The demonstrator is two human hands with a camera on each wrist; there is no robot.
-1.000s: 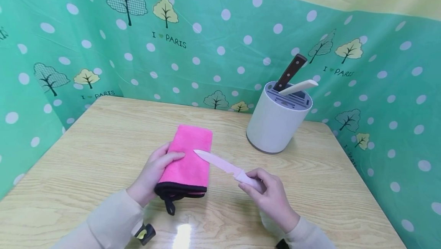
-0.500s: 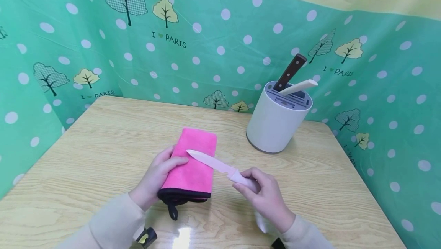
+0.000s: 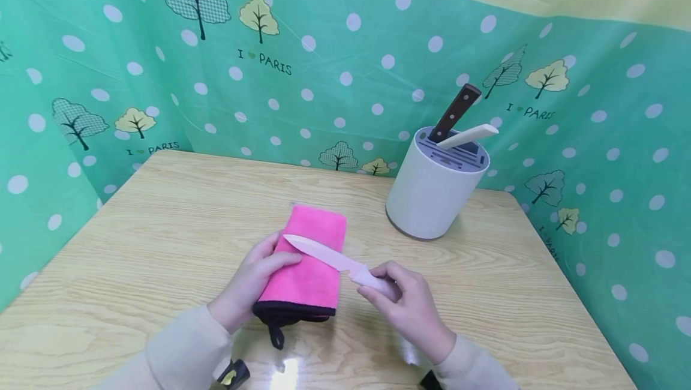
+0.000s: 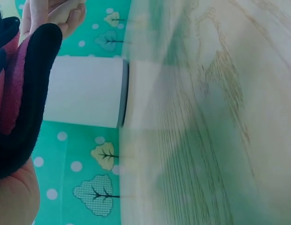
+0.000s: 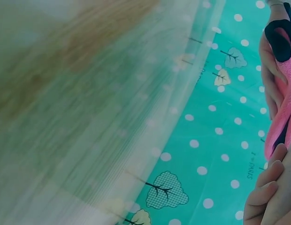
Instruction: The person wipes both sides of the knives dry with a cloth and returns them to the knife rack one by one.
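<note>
A folded pink towel (image 3: 310, 279) with black edging and a black hanging loop is gripped by my left hand (image 3: 254, 282), thumb on top and the other fingers beneath. My right hand (image 3: 407, 303) holds a pale pinkish-white knife (image 3: 324, 253) by its handle. The blade lies across the towel's upper face in the head view, its tip near my left thumb and index finger. In the left wrist view the towel's black edge (image 4: 37, 79) shows at the left. The right wrist view shows the towel (image 5: 288, 103) at the right edge, above curled fingers of my right hand (image 5: 265, 187).
A white round knife block (image 3: 432, 192) stands at the back right of the wooden table (image 3: 178, 228). In its slots are a knife with a dark riveted handle (image 3: 455, 113) and one with a white handle (image 3: 468, 136). A green dotted curtain (image 3: 324, 78) hangs behind.
My left hand and the towel have shifted a little right and toward me. My right hand has moved left, and the knife's blade now reaches farther across the towel.
</note>
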